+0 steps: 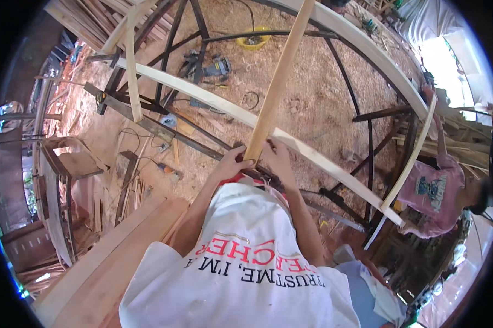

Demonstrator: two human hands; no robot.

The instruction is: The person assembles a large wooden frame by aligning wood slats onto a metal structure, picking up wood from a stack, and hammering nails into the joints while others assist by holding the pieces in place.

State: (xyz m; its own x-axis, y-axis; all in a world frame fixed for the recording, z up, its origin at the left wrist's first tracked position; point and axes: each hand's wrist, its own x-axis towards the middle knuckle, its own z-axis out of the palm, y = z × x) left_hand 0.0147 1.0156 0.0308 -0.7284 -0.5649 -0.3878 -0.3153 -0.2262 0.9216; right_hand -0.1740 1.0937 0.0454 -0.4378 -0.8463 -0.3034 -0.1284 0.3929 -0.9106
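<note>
My left hand [231, 163] and my right hand [277, 158] grip the lower end of a long pale wooden slat [278, 82] that rises away from me toward the top of the view. The slat's end sits where a curved pale wooden strip [213, 101] crosses a black metal frame [170, 49]. My left hand holds the slat from the left, my right hand from the right, both close against my white shirt. The very tip of the slat is hidden between my fingers.
Sawdust covers the ground, with power tools [213, 66] and a yellow bowl [254, 39] lying on it. Planks [115, 257] lie at lower left. A person in a pink shirt [435, 191] stands at right, holding another slat [413, 158]. Stacked timber lies at upper left.
</note>
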